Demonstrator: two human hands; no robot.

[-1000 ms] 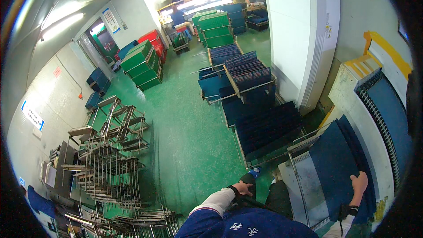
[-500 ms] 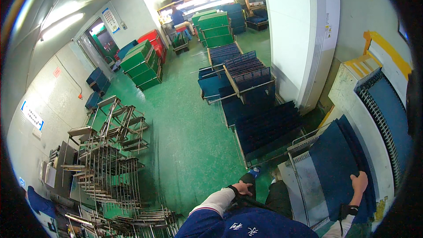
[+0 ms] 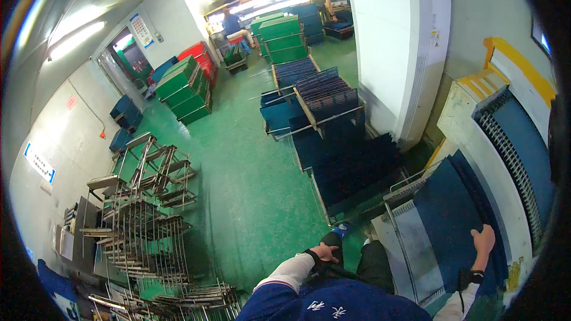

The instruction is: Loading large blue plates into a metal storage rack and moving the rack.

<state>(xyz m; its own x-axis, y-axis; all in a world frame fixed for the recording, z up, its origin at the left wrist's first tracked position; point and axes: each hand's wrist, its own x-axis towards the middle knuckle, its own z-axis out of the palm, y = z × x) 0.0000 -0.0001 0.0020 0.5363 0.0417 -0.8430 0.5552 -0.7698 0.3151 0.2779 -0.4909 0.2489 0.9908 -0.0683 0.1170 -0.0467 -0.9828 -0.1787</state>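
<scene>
My right hand (image 3: 484, 240) is closed at the edge of a dark blue panel (image 3: 443, 208), its thumb on the near face and the other fingers partly hidden. Several more such panels stand packed behind it in a metal rack (image 3: 399, 239), beside a pale, slotted end plate (image 3: 416, 255). On my dark-clothed leg rests my left hand (image 3: 326, 252), fingers loosely stretched and no object visible in it.
Racks full of dark blue panels (image 3: 357, 169) line the floor ahead. A machine with a chain-like conveyor (image 3: 505, 148) stands at right. Empty metal racks (image 3: 143, 220) crowd the left. Farther off are green crates (image 3: 184, 89), red crates (image 3: 199, 56) and people at a lit bench.
The whole view has shifted slightly, moving the surroundings a little left. Both hands keep their places, the right on the panel and the left on my leg.
</scene>
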